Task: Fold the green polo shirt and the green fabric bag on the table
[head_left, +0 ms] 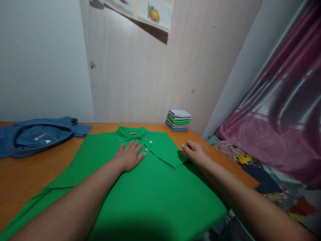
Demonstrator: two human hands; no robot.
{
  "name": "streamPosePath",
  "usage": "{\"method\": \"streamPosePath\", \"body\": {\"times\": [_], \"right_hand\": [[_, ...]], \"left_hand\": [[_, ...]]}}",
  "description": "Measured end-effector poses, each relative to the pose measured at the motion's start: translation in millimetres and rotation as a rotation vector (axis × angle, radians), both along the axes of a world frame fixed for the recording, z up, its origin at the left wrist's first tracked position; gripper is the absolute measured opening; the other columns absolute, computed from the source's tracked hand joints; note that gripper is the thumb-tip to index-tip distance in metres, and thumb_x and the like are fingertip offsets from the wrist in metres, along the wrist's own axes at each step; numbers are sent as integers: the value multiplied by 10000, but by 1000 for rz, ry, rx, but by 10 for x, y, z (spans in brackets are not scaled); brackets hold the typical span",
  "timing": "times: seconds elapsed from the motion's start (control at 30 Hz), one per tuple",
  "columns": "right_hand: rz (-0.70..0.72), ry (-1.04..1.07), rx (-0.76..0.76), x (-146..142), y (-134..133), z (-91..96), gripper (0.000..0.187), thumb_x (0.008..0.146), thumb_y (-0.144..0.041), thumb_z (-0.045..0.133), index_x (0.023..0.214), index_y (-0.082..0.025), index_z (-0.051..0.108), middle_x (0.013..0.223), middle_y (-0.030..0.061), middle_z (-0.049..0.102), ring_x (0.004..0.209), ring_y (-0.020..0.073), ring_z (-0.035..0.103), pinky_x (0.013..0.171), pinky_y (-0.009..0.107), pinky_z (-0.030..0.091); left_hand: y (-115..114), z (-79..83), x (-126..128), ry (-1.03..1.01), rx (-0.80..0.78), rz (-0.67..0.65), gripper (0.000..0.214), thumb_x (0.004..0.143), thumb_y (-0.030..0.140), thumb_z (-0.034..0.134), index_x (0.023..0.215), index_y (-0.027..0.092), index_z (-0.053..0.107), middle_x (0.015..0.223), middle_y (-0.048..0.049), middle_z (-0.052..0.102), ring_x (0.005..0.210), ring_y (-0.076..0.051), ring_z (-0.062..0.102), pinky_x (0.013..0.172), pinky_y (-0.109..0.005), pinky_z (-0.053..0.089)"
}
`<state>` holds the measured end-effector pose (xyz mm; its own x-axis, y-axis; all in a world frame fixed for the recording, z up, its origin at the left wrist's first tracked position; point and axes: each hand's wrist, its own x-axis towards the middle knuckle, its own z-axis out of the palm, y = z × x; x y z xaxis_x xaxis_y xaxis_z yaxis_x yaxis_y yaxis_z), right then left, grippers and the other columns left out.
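While the left hand (130, 155) presses flat, fingers spread, below the collar, the right hand (194, 152) pinches the folded-over sleeve edge of the green polo shirt (150, 194), which lies smooth across the wooden table (22, 177).

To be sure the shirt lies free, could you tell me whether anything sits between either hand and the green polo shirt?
Nothing visible does. The left hand lies flat on the green polo shirt below its collar; the right hand is at its folded-in sleeve edge. The blue garment and folded stack lie well aside.
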<state>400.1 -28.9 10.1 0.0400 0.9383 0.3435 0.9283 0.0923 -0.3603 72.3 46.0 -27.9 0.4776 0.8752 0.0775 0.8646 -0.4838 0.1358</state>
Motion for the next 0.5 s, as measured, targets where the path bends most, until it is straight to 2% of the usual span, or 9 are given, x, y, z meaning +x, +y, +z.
{"method": "streamPosePath", "body": {"times": [0.1, 0.17, 0.27, 0.33, 0.4, 0.47, 0.5], "right_hand": [[-41, -164, -193, 101, -56, -24, 189, 903, -376, 548, 842, -220, 636, 765, 14, 668, 680, 161, 563, 589, 260, 305], [-67, -211, -261, 109, -68, -22, 145, 883, -336, 570, 871, -219, 656, 813, 33, 698, 702, 171, 578, 594, 264, 312], [-100, -214, -211, 35, -35, 19, 225, 918, -376, 534, 942, -213, 687, 886, 75, 725, 770, 207, 616, 647, 288, 376], [-56, -199, -136, -46, -15, 11, 350, 969, -431, 455, 1096, -206, 691, 1062, 115, 734, 930, 245, 649, 772, 328, 443], [63, -207, -132, -117, -16, -54, 509, 997, -494, 386, 1340, -189, 606, 1375, 150, 623, 1235, 283, 573, 992, 386, 422], [172, -236, -240, -153, -24, -142, 664, 1004, -566, 327, 1530, -171, 421, 1609, 142, 368, 1473, 294, 337, 1161, 450, 285], [194, -252, -313, -158, -21, -175, 722, 999, -605, 302, 1574, -169, 343, 1655, 131, 261, 1520, 299, 234, 1198, 489, 217]], "left_hand": [[-6, 17, 1, 2, -6, 4, 736, 982, 654, 226, 1564, 227, 366, 1669, -100, 226, 1545, -321, 164, 1196, -630, 139], [-12, 23, 1, -1, -3, 3, 729, 982, 651, 232, 1560, 231, 376, 1665, -104, 237, 1545, -321, 164, 1197, -628, 140], [-14, 20, -2, -4, -2, 4, 720, 983, 646, 240, 1561, 238, 373, 1664, -108, 240, 1545, -321, 165, 1197, -627, 138], [-11, 14, -5, 1, -3, 4, 723, 984, 648, 236, 1564, 236, 364, 1666, -109, 231, 1545, -322, 167, 1196, -628, 138], [-10, 10, -7, 7, -7, 2, 725, 985, 651, 234, 1566, 236, 360, 1669, -109, 223, 1544, -322, 170, 1197, -627, 136], [-14, 12, -7, 10, -9, 0, 725, 986, 649, 236, 1568, 232, 354, 1669, -110, 219, 1544, -319, 171, 1200, -625, 133], [-17, 15, -5, 11, -8, -1, 726, 987, 646, 236, 1568, 227, 353, 1669, -112, 220, 1544, -319, 172, 1200, -625, 132]]}}
